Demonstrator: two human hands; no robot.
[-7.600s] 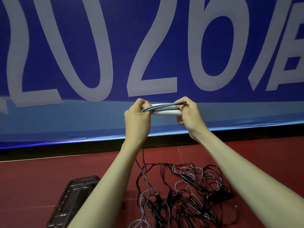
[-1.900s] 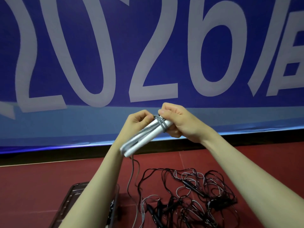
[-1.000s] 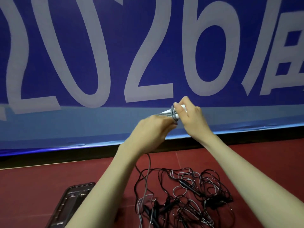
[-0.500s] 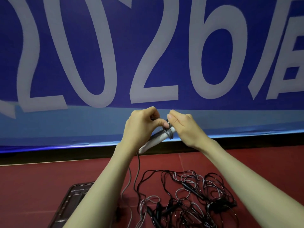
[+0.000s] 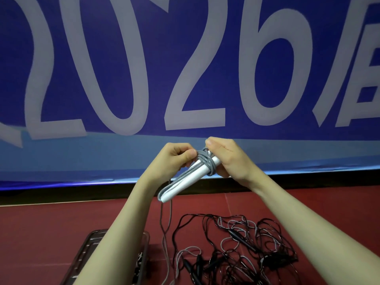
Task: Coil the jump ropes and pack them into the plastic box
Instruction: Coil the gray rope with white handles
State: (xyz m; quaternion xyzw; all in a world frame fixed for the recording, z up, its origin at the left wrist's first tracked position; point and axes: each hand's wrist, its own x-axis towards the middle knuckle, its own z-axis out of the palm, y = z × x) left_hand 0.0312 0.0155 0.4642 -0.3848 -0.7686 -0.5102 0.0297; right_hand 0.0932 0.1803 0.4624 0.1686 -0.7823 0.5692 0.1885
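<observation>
Both hands are raised in the middle of the frame, in front of a blue banner [image 5: 185,58] with large pale numerals. The left hand [image 5: 174,159] has its fingers curled, its grip pinching the grey cord [image 5: 206,164] where it wraps around the white handles [image 5: 185,184]. The right hand [image 5: 228,157] has its grip closed around the upper end of those handles, thumb on top just above the wraps. The handles lie side by side and tilt down toward the lower left of the frame, with several turns of grey cord bound around them near the upper end and more strands running along their length. From the lower end, two grey strands hang down to the red floor [image 5: 41,227].

On the floor at lower centre and lower right lies a tangled pile of ropes [image 5: 246,247], mostly black with some pale loops and dark handles among them. At the lower left, partly hidden by the left forearm, sits the plastic box [image 5: 90,249], dark and clear-walled; something lies inside it, but it is too hidden to make out.
</observation>
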